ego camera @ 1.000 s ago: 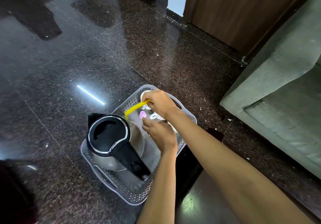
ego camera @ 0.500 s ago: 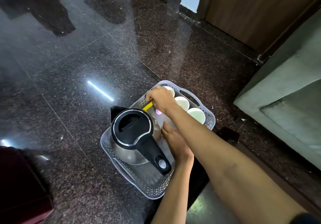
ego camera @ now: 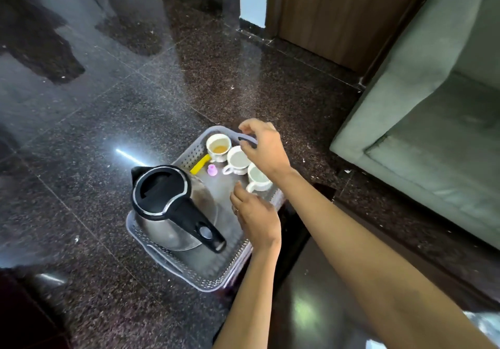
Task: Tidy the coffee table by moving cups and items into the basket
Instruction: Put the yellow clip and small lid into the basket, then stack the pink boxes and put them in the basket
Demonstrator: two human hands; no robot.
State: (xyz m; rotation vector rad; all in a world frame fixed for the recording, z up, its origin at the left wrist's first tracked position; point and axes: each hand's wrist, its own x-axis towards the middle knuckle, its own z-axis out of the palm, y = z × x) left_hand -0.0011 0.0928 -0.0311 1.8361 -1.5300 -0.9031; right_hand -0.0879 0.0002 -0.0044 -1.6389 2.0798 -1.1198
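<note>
A grey perforated basket [ego camera: 205,285] stands on the dark floor. Its near half holds a steel kettle [ego camera: 162,189] with a black lid and handle. Three white cups sit in a row in the far half: one with brown liquid [ego camera: 218,147], a middle one [ego camera: 238,159], and a near one [ego camera: 258,178]. Beside them lie a yellow stick-like item [ego camera: 199,165] and a small pink piece [ego camera: 212,170]. My right hand [ego camera: 266,148] hovers over the cups by the far handle, fingers apart and holding nothing. My left hand [ego camera: 257,218] lies at the right rim, fingertips near the nearest cup's handle.
A grey-green sofa [ego camera: 433,105] fills the right side. A dark glossy table [ego camera: 311,294] lies under my arms, right of the basket. A wooden door [ego camera: 338,10] is at the back. Polished floor [ego camera: 94,132] stretches left and beyond the basket.
My right hand let go of the yellow item, which now lies in the basket, and rose toward the far handle. My left hand moved a little toward the nearest cup.
</note>
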